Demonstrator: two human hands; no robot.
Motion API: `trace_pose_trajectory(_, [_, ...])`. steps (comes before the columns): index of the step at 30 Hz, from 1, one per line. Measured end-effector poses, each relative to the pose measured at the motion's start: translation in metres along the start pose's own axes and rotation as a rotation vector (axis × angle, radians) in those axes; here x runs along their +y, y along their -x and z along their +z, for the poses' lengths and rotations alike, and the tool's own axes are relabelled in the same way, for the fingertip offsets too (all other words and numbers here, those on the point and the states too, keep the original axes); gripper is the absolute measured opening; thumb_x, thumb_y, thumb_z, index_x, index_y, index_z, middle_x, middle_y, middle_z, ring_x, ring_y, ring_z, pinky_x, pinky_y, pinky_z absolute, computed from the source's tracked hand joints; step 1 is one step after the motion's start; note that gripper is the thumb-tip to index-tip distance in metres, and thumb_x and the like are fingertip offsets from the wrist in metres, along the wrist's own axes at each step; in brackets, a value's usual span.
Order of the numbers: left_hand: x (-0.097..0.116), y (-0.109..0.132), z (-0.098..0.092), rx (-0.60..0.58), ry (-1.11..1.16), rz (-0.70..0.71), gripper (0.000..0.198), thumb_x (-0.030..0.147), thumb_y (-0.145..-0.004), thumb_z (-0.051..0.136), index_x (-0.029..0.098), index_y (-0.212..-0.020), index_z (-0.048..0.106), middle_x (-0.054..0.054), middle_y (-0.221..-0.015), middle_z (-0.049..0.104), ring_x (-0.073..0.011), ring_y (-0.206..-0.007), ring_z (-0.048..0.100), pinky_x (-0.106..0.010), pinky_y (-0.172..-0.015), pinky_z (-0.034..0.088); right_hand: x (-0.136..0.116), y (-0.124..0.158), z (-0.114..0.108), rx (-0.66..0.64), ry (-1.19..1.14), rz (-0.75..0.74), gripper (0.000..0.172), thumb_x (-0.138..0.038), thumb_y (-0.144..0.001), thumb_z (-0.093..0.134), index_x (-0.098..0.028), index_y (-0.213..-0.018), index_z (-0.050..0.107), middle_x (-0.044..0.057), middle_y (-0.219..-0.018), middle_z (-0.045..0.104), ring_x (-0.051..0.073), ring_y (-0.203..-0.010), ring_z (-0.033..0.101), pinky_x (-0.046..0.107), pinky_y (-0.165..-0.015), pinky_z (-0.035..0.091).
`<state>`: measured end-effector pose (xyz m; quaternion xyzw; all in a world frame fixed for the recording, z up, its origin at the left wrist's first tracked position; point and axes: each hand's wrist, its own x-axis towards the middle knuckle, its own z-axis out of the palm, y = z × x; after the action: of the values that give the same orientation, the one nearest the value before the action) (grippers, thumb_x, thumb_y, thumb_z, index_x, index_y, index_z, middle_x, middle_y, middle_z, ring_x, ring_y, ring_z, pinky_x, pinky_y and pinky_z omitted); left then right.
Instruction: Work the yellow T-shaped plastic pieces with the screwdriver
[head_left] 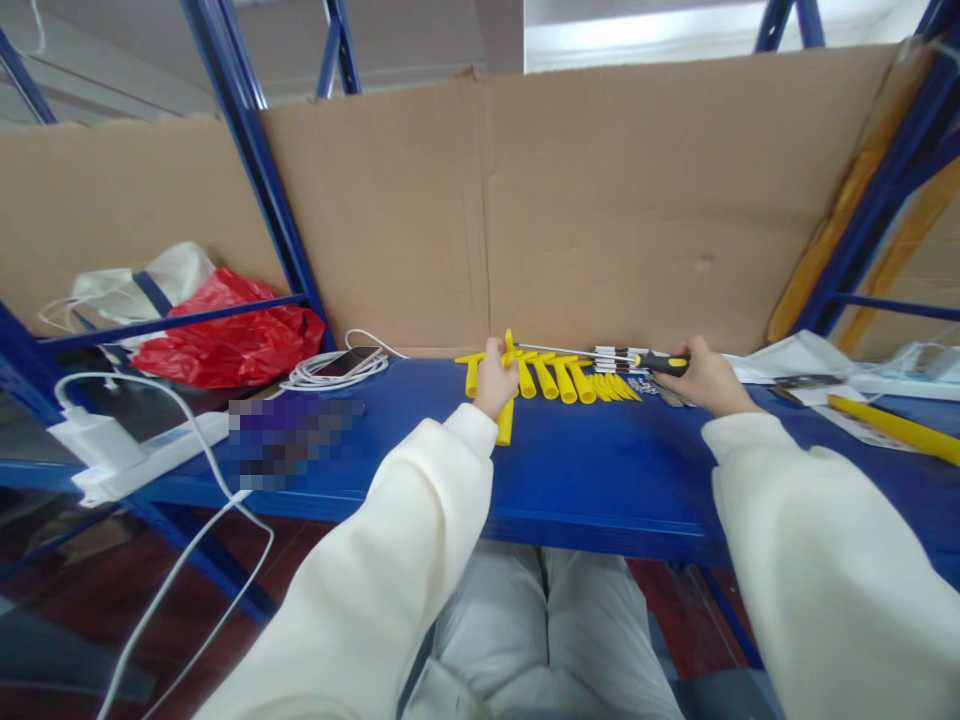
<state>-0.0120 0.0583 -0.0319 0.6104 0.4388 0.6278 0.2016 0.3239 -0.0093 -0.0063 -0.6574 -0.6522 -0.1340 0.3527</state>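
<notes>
My left hand (493,380) is closed around a yellow plastic handle piece (507,415) and holds it upright on the blue shelf (600,470). My right hand (705,378) grips the black and yellow handle of a screwdriver (660,362). Its thin metal shaft (562,349) runs left, level, to the top of the yellow piece. Between my hands lies a row of several more yellow pieces (570,380). Small dark metal parts (660,388) lie by my right hand.
A cardboard sheet (562,200) backs the shelf. At the left are a red plastic bag (225,335), a coiled white cable with a phone (337,368) and a white power strip (112,450). Papers (795,360) and a yellow strip (892,428) lie at the right. Blue rack posts (255,170) stand around.
</notes>
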Motion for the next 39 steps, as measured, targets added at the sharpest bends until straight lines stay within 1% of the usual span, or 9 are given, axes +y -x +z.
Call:
trace_pose_trajectory(4, [0.0,0.001,-0.001,-0.009,0.019,0.002,0.032,0.007,-0.08,0.071,0.026,-0.1,0.054,-0.005,-0.109,0.073,-0.0225,-0.116,0.07,-0.038,-0.102,0.054,0.002,-0.002,0.002,0.016,-0.019,-0.012,0.031,-0.036,-0.071,0.072,-0.023,-0.097,0.059,0.012,-0.085,0.071,0.033,-0.083,0.069,0.041,-0.07,0.053])
trace_pose_trajectory(8, [0.0,0.0,-0.001,-0.009,0.009,-0.016,0.033,0.011,-0.081,0.072,0.026,-0.104,0.054,-0.003,-0.107,0.073,-0.0218,-0.113,0.071,-0.037,-0.099,0.055,0.006,-0.007,0.002,0.032,-0.031,-0.185,0.028,-0.033,-0.071,0.063,-0.021,-0.096,0.066,0.015,-0.094,0.072,0.036,-0.095,0.069,0.047,-0.084,0.055])
trace_pose_trajectory(11, [0.0,0.0,0.0,-0.007,0.004,-0.027,0.033,0.013,-0.081,0.073,0.026,-0.106,0.055,-0.004,-0.107,0.073,-0.0221,-0.112,0.071,-0.036,-0.096,0.057,0.004,-0.008,-0.002,0.04,-0.014,-0.217,0.029,-0.032,-0.072,0.06,-0.02,-0.097,0.069,0.016,-0.096,0.072,0.037,-0.103,0.068,0.05,-0.091,0.054])
trace_pose_trajectory(14, [0.001,0.0,0.0,-0.015,0.008,-0.036,0.034,0.013,-0.081,0.074,0.025,-0.106,0.055,-0.005,-0.107,0.073,-0.0223,-0.109,0.072,-0.036,-0.094,0.058,-0.002,-0.004,-0.006,0.02,0.012,-0.17,0.026,-0.031,-0.073,0.062,-0.02,-0.096,0.067,0.017,-0.098,0.071,0.037,-0.104,0.068,0.047,-0.089,0.055])
trace_pose_trajectory(20, [0.005,0.003,-0.001,-0.038,0.024,-0.032,0.035,0.011,-0.08,0.074,0.025,-0.108,0.057,-0.005,-0.108,0.073,-0.0213,-0.106,0.072,-0.035,-0.093,0.059,-0.01,0.004,-0.008,-0.083,0.065,0.075,0.032,-0.041,-0.077,0.071,-0.024,-0.101,0.059,0.015,-0.088,0.072,0.035,-0.084,0.07,0.041,-0.07,0.053])
trace_pose_trajectory(28, [0.006,0.004,-0.001,-0.017,0.012,-0.034,0.031,0.012,-0.081,0.073,0.025,-0.103,0.056,-0.005,-0.108,0.073,-0.0207,-0.106,0.072,-0.035,-0.092,0.059,-0.003,-0.005,-0.008,-0.082,0.027,-0.178,0.02,-0.03,-0.075,0.062,-0.022,-0.093,0.066,0.018,-0.1,0.072,0.038,-0.107,0.068,0.047,-0.09,0.055])
trace_pose_trajectory(31, [0.004,0.003,-0.001,-0.03,0.018,-0.026,0.031,0.011,-0.08,0.073,0.024,-0.102,0.056,-0.005,-0.106,0.073,-0.0207,-0.105,0.072,-0.035,-0.092,0.059,-0.005,-0.004,-0.008,-0.075,0.042,-0.114,0.02,-0.03,-0.074,0.066,-0.023,-0.091,0.061,0.019,-0.1,0.071,0.039,-0.104,0.068,0.047,-0.086,0.055])
trace_pose_trajectory(36, [0.002,0.002,-0.001,-0.037,0.006,-0.036,0.032,0.01,-0.079,0.073,0.024,-0.101,0.055,-0.005,-0.106,0.072,-0.0209,-0.106,0.072,-0.035,-0.093,0.058,-0.01,0.003,-0.008,-0.092,0.072,0.086,0.034,-0.043,-0.078,0.07,-0.024,-0.1,0.054,0.018,-0.092,0.071,0.039,-0.089,0.07,0.045,-0.073,0.052])
trace_pose_trajectory(39, [0.001,0.001,-0.001,-0.03,0.009,-0.041,0.031,0.01,-0.08,0.072,0.025,-0.1,0.055,-0.004,-0.105,0.072,-0.0207,-0.106,0.071,-0.035,-0.092,0.059,-0.006,0.001,-0.007,-0.105,0.058,0.053,0.041,-0.045,-0.075,0.071,-0.022,-0.106,0.056,0.018,-0.094,0.072,0.039,-0.088,0.07,0.046,-0.073,0.053])
